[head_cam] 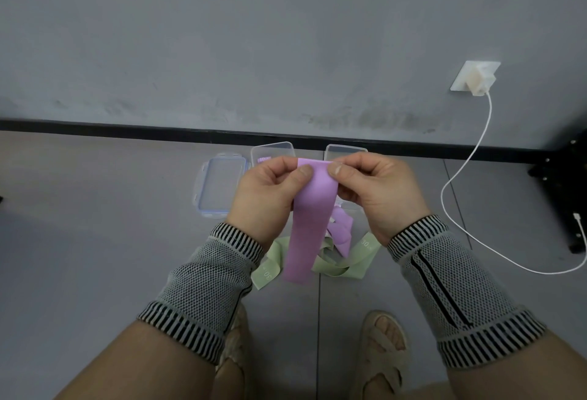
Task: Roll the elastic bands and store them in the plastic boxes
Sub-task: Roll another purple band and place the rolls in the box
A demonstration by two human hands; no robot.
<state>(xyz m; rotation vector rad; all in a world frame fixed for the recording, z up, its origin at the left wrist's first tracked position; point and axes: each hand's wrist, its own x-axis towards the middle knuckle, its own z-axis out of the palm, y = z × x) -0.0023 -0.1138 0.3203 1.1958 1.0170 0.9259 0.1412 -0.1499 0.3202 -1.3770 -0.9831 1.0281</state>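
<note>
Grey floor runs up to a black skirting strip and a grey wall, and everything sits on that floor around the purple band (313, 205), which serves as the landmark.

Nearest the camera, below the band, two sandalled feet (382, 345) stand on the floor; the person appears to be bending over the work. Just beyond them, under the band's hanging end, lie loose green bands (346, 267) and another purple band (341, 229), probably waiting their turn.

The purple band itself is held up off the floor. The left hand (270, 191) pinches its top edge from the left with thumb over curled fingers, and the right hand (374, 185) pinches the same edge from the right. Held by the top with the rest hanging straight, the band looks ready for its first turn of rolling.

Behind the band, close to the skirting, stand two open clear boxes (271, 150); the left one seems to hold something purple, perhaps a finished roll. Left of the band lies a lid (222, 186), set aside so the boxes stay open. Far right of the band, a white cable (470, 158) drops from a wall socket (475, 77).
</note>
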